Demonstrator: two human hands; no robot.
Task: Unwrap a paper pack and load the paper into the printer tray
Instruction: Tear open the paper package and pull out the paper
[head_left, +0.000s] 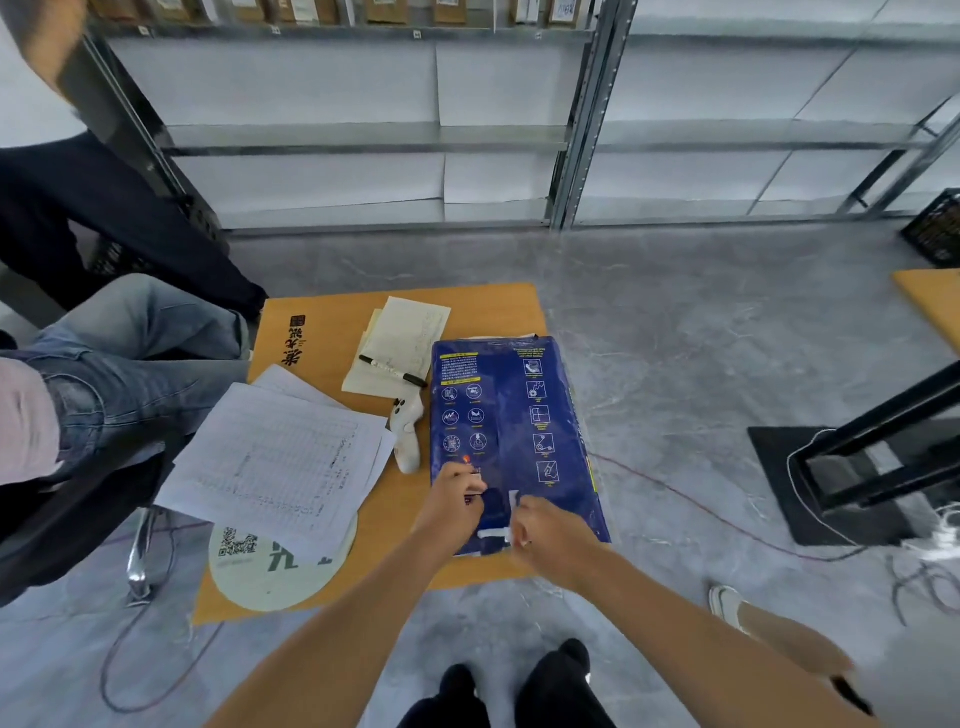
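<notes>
A dark blue wrapped paper pack lies flat on the right part of a low wooden table, its printed back side up. My left hand rests on the pack's near left area, fingers curled and pinching at the wrapper. My right hand is on the near end of the pack, fingers closed on a torn whitish edge of the wrapper. No printer tray is visible.
Loose printed sheets, a round fan, a white controller, a notepad with a black marker share the table. A seated person's legs are at left. Metal shelving stands behind; a black stand and cables lie right.
</notes>
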